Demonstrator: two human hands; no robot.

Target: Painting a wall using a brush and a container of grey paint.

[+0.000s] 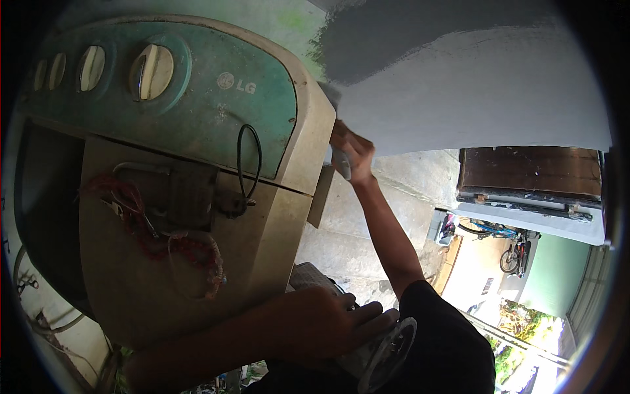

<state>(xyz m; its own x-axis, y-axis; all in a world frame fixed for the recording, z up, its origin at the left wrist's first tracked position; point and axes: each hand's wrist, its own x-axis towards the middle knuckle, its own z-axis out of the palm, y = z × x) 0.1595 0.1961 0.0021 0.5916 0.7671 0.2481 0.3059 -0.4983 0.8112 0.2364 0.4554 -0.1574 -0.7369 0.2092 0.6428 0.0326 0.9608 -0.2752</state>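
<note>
My right hand [354,156] reaches out at the washing machine's right edge, its fingers closed round the grey-smeared handle of a paintbrush [342,164]. The brush's grey end touches the wall, partly hidden by the machine's corner. Dark grey paint [394,39] covers part of the pale wall [472,92] above. Lower down, my left hand [348,322] is wrapped round a paint-stained container with a clear round rim [412,328]. Its contents are hard to make out. The left forearm crosses in front of the washing machine [262,243].
The machine's green control panel [197,118] carries several knobs. On its lid lie a black cable loop [259,161], a dark box-like part [191,197] and a tangle of red cords [141,223]. Bicycles [508,246] stand farther off at the right, below a brown panel [531,174].
</note>
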